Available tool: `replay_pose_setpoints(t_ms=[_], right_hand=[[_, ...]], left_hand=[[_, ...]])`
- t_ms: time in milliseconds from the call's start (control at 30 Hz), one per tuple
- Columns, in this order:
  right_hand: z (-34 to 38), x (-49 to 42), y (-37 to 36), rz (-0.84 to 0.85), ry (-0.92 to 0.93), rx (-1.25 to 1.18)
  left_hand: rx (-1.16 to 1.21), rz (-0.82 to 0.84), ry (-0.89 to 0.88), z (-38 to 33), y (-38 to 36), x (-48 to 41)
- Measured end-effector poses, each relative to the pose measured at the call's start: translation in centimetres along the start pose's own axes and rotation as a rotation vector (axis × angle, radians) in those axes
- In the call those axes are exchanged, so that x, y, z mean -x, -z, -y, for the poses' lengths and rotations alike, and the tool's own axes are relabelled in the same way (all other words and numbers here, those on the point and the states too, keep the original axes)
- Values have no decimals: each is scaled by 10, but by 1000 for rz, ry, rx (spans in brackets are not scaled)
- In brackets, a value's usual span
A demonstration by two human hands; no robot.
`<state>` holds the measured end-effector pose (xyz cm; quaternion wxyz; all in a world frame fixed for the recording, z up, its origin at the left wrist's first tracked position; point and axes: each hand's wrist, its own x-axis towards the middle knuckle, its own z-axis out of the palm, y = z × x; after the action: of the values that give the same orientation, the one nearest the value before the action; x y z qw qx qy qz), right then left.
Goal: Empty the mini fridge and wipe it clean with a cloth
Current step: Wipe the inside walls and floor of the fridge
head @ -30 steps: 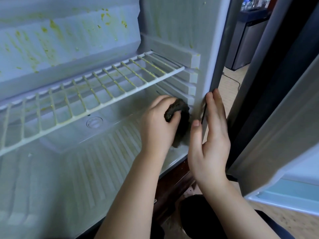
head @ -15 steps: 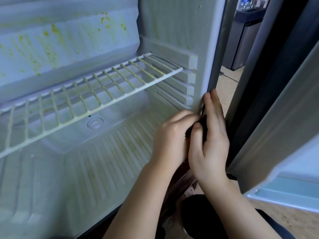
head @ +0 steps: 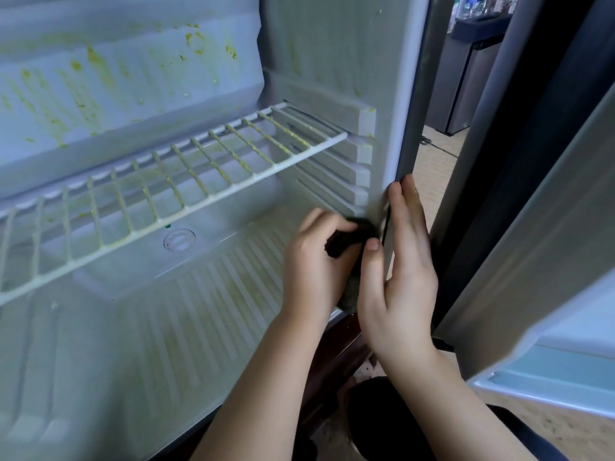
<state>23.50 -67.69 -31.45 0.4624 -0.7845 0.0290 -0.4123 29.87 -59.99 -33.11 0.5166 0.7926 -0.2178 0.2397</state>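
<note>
The mini fridge (head: 332, 54) is the biggest thing here, and it stands open with its door (head: 549, 261) swung out to the right. Only the shelf sits inside, so the emptying part looks done, and the wiping part is going on. The fridge looks big, hard and heavy, so I think it will not slide when someone rubs it. Its back wall has lots of yellow-green splashes (head: 96, 61), and the bumpy floor (head: 199, 311) has faint yellow streaks too. There is a lot left to wipe. The white wire shelf (head: 186, 181) runs across the middle and rests on the ledges in the side walls. It looks stiff and light, and the thick front bar is the best spot to grab if it has to slide out. A small round cap (head: 179, 239) sits in the floor under the shelf. The right hand (head: 402, 271) is flat, with straight fingers lying along the front edge of the right wall and the thumb on the inside of it. It holds nothing. The left hand (head: 312, 261) is curled tight around the dark cloth (head: 342, 241). The cloth is low down at the front of the right inside wall, just under the bottom ledges. It looks soft, floppy and light. Bunching it up in the fist like this makes a firm pad that can push into the corners. I cannot tell if it is wet.
</note>
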Motion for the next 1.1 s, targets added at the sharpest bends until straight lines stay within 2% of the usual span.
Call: replay_pose_setpoints(t_ms=[133,267,333,433,567,667,733,867,1100], right_hand=[[1,1,0,2,0,8],[-2,0,-2,-13,7,29],[-2,0,-3,-13,10,30],[-4,0,-4,-11,24,40],[-4,1,-5,-28,40,56],[-3,1,-6,-34,25,63],[-2,1,-8,-33,20,66],[-4,4,-11,-28,24,84],[-10,2,-18,-36,65,114]], left_hand=[[3,6,209,10,4,7],[142,-109,158,-7,16,-22],[217,-142,199,-7,10,-25],[309,-121,358,2,-2,-10],[212,-28,486,24,-3,0],[168,-7,498,28,-3,-2],[126,-72,471,26,-2,-10],[217,-239,448,39,0,-34],[206,-383,455,79,0,-78]])
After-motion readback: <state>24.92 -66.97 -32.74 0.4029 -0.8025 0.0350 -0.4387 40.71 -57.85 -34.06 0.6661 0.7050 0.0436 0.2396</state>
